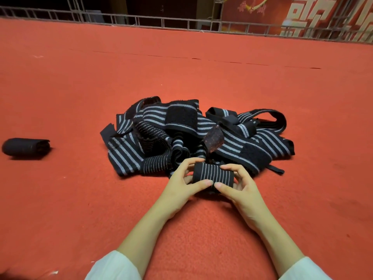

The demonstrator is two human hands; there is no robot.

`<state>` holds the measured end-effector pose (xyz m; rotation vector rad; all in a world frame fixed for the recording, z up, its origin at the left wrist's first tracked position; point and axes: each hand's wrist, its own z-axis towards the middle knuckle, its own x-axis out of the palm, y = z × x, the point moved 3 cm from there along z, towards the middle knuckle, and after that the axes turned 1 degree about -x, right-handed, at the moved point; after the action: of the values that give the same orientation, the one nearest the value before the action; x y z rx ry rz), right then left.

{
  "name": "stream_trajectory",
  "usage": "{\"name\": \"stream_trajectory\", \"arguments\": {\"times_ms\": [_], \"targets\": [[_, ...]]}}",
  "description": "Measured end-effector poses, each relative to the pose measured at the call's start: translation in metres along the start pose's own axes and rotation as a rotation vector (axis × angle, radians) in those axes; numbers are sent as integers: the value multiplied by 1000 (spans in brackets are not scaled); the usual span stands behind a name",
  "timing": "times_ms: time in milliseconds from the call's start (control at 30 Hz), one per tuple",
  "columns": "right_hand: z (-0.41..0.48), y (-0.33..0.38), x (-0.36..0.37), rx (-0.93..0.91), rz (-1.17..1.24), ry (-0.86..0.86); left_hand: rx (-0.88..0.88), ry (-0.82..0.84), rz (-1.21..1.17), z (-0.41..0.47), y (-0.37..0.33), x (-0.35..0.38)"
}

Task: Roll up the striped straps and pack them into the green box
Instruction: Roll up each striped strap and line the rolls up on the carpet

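A ribbed, cylindrical strap roll (213, 174) is pinched by the left hand (181, 187) and right hand (240, 186), near a heap of striped elastic straps (193, 136).

This looks like an event hall or a stage floor, not a home or a workshop. Red carpet (84, 81) spreads wide in every direction, and a long seam (222, 61) runs across it toward the far edge. Along that far edge stands a low run of grey metal truss (141, 20), the sort used for staging. Behind it, at the far right corner, hangs a red backdrop (268, 21) with big white characters and a fainter design beside them. Past the truss on the left the space is dark. The striped straps (193, 134) lie heaped straight on the carpet.
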<state>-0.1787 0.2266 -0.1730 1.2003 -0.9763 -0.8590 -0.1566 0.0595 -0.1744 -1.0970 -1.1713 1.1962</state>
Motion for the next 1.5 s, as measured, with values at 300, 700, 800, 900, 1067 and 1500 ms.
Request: {"name": "stream_trajectory", "arguments": {"times_ms": [300,700,800,900,1067,1500], "targets": [[3,11,46,-112,-77,22,-13,-5,37,-16,-30,-42],[48,-18,310,-66,-154,388,-66,-373,202,-125,-77,-287],[55,-29,363,-40,-172,426,-87,-459,224,-141,-77,-337],[66,-39,400,-55,-263,413,-135,-500,228,-146,-74,-381],[78,-49,439,-10,-331,414,-191,-522,242,-136,-61,-427],[85,-42,453,-11,-418,340,-196,-519,350,-105,-33,-468]]}}
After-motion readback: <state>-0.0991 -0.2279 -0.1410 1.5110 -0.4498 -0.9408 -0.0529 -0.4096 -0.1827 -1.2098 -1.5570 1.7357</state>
